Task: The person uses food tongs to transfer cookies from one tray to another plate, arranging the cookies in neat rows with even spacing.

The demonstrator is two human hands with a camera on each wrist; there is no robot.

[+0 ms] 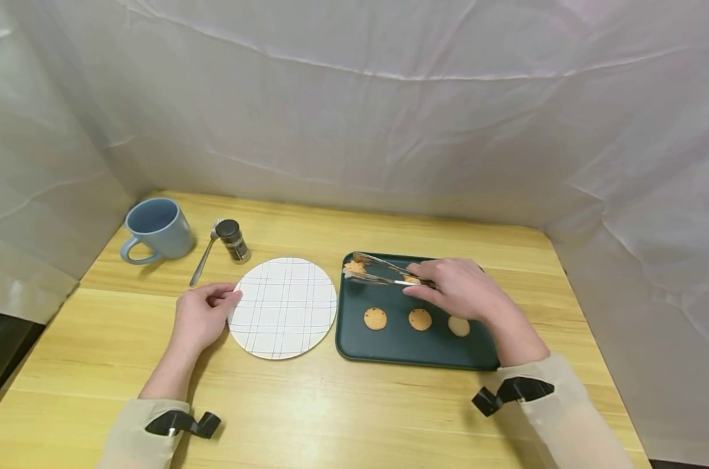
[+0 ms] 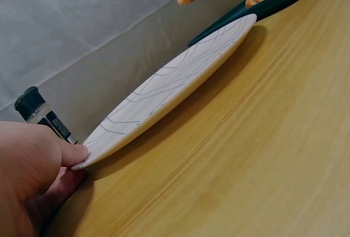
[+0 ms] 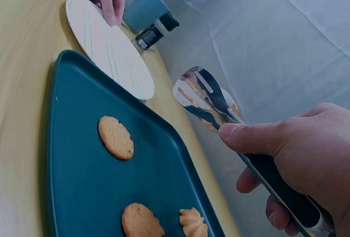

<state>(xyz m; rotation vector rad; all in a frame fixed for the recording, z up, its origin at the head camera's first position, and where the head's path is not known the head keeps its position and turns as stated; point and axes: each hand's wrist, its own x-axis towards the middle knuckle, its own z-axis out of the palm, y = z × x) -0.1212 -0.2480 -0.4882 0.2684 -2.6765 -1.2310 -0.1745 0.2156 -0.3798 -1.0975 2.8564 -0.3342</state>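
My left hand (image 1: 203,318) pinches the left rim of a round white plate (image 1: 284,306) with a blue check pattern. In the left wrist view, the thumb lies on top of the rim, and the plate (image 2: 164,92) slants with its shadow on the wood beneath. My right hand (image 1: 462,286) grips metal tongs (image 3: 219,103) over a dark green tray (image 1: 389,348). Between the tong ends is a ridged cookie (image 1: 354,268), which in the left wrist view appears raised above the tray. Round cookies (image 1: 375,318) and a swirled cookie (image 3: 193,223) lie on the tray.
A blue mug (image 1: 159,228) stands at the back left. Beside it are a fork (image 1: 202,262) and a black-capped spice jar (image 1: 234,242). White cloth (image 1: 354,130) hangs behind and along both sides of the wooden table (image 1: 307,410).
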